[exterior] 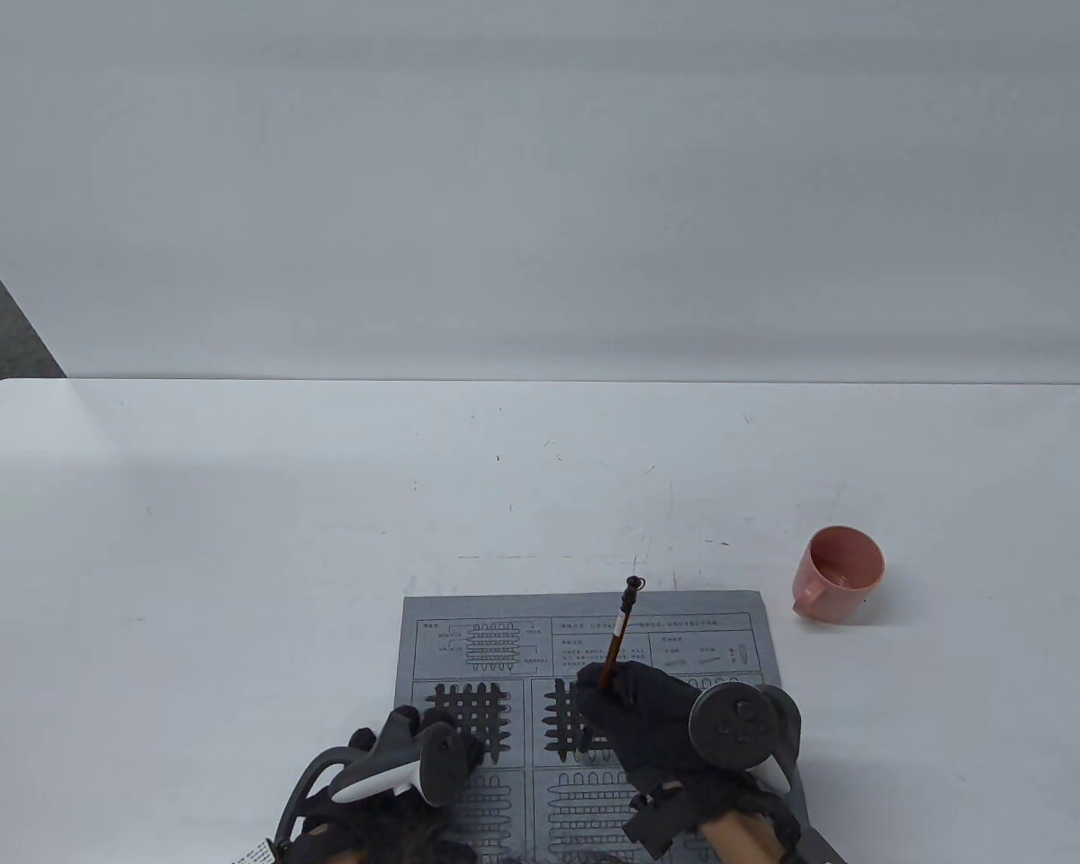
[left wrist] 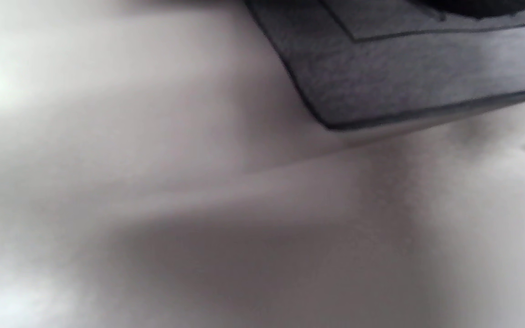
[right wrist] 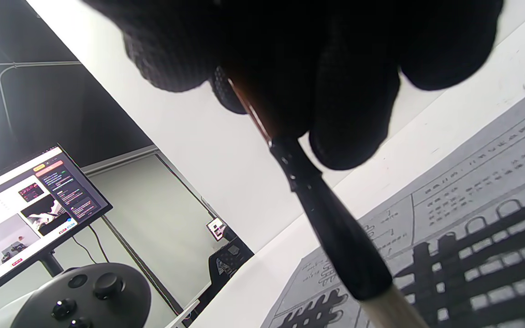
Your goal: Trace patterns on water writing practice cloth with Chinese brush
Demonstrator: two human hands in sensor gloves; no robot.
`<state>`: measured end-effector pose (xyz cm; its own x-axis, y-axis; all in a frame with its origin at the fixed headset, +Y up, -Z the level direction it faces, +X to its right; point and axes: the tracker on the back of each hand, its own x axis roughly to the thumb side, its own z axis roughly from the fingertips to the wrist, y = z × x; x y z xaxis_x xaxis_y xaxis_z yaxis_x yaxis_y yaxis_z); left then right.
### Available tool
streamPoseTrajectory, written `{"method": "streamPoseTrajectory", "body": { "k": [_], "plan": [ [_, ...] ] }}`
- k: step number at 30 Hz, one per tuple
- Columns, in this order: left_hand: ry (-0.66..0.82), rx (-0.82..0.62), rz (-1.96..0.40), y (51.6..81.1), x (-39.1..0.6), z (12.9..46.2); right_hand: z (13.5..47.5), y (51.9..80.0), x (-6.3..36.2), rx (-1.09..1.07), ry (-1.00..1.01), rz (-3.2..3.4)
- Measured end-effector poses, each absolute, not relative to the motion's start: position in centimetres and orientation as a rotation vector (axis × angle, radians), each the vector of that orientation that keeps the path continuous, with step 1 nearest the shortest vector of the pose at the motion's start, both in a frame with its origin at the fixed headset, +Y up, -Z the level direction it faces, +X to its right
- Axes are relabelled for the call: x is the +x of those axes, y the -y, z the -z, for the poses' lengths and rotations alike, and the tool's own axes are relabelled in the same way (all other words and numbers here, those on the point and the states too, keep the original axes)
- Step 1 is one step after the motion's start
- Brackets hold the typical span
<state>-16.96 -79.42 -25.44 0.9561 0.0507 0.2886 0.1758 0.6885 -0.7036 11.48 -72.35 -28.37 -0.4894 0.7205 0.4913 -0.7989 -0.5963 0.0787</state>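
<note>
The grey water writing cloth lies at the table's front centre, printed with grid patterns; two upper grids are darkened by wet strokes. My right hand grips the Chinese brush near upright over the second grid. In the right wrist view my gloved fingers pinch the brush, whose pale tip points down at the cloth. My left hand rests on the cloth's left part beside the first dark grid. The left wrist view shows only a cloth corner.
A pink cup stands on the white table to the right of the cloth. The right wrist view shows the left hand's tracker and a monitor beyond the table.
</note>
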Motion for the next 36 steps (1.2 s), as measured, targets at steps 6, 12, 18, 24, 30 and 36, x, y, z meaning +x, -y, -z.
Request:
{"method": "streamPoseTrajectory", "body": {
  "k": [6, 12, 18, 24, 30, 36],
  "plan": [
    [0.297, -0.811, 0.071, 79.42, -16.96, 25.44, 28.37, 72.30, 11.54, 0.604, 0.202, -2.129],
    [0.297, -0.811, 0.073, 79.45, -16.97, 25.44, 28.41, 72.28, 11.59, 0.599, 0.202, -2.132],
    [0.297, -0.811, 0.073, 79.49, -16.96, 25.42, 28.43, 72.24, 11.71, 0.589, 0.211, -2.132],
    [0.297, -0.811, 0.073, 79.48, -16.95, 25.43, 28.48, 72.46, 11.67, 0.583, 0.211, -2.140],
    [0.297, -0.811, 0.073, 79.48, -16.95, 25.43, 28.51, 72.47, 11.78, 0.569, 0.217, -2.139],
    [0.297, -0.811, 0.073, 79.48, -16.95, 25.43, 28.40, 72.41, 11.92, 0.567, 0.260, -2.135]
  ]
}}
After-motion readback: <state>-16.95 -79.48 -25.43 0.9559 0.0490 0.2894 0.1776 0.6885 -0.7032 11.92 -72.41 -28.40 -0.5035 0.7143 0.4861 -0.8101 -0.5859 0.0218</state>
